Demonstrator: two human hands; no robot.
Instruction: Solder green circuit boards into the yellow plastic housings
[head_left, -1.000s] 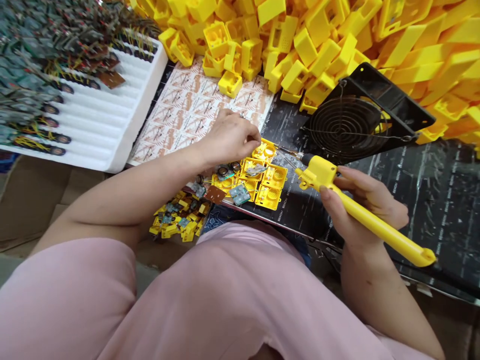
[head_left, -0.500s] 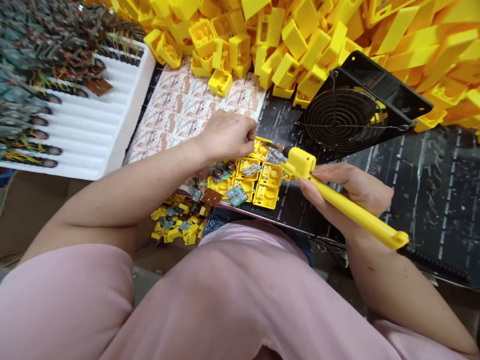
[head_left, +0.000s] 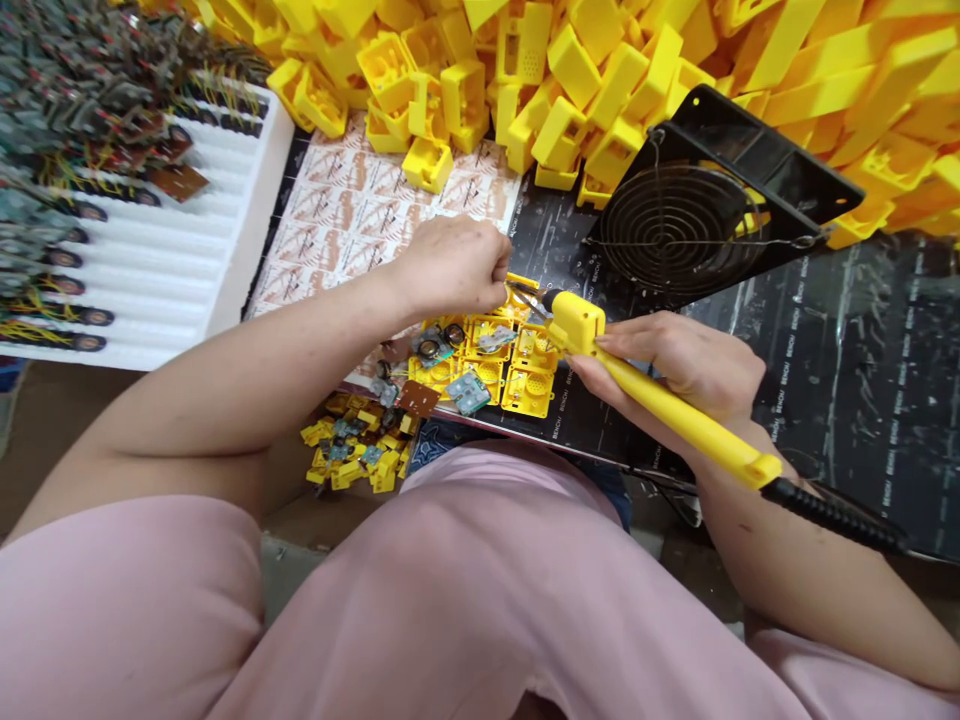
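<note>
My right hand (head_left: 675, 365) grips a yellow soldering iron (head_left: 667, 410) by its handle, the metal tip pointing left over a block of small yellow plastic cases (head_left: 531, 392). Close to that tip, my left hand (head_left: 461, 262) is closed in a pinch above the rear cases; what its fingers hold is hidden. Round speakers (head_left: 441, 343) and a green circuit board (head_left: 469, 393) lie on the front cases. A brown circuit board (head_left: 418, 398) rests at their left corner. Wires and small parts show inside some cases.
A black fan with a wire guard (head_left: 667, 235) stands behind my right hand. Yellow housings (head_left: 427, 165) are heaped along the back. At left, a white foam tray (head_left: 187, 270) holds boards with wired speakers. Below the table edge sits a pile of filled yellow cases (head_left: 360, 440).
The soldering iron and my right hand have shifted left, bringing the tip nearer my left fingers. More of the iron's black cord shows. The whole view has moved slightly.
</note>
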